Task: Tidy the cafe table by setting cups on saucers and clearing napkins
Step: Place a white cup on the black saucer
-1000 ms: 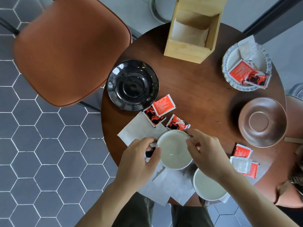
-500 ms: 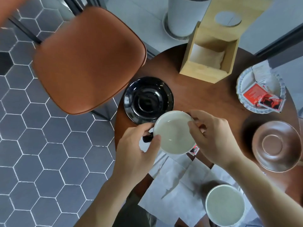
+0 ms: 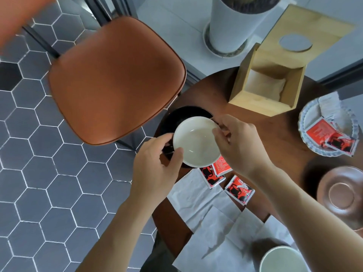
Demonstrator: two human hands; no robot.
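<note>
A white-lined cup (image 3: 196, 141) is over the black saucer (image 3: 188, 112) at the table's left edge; whether it touches the saucer I cannot tell. My left hand (image 3: 157, 169) grips its dark handle and left rim. My right hand (image 3: 238, 144) pinches the right rim. A second white cup (image 3: 282, 260) stands at the bottom right on white napkins (image 3: 208, 222). A brown saucer (image 3: 341, 193) sits at the right edge. Red sachets (image 3: 238, 190) lie beside the napkins.
A wooden napkin box (image 3: 263, 103) stands at the back of the round brown table (image 3: 275, 146). A ridged white dish (image 3: 306, 138) with sachets is at the far right. An orange chair (image 3: 115, 79) stands left of the table, a white planter (image 3: 231, 30) behind.
Both hands have carried the cup from the napkins near the table's front away to over the black saucer. The sachets and napkins it covered are now exposed.
</note>
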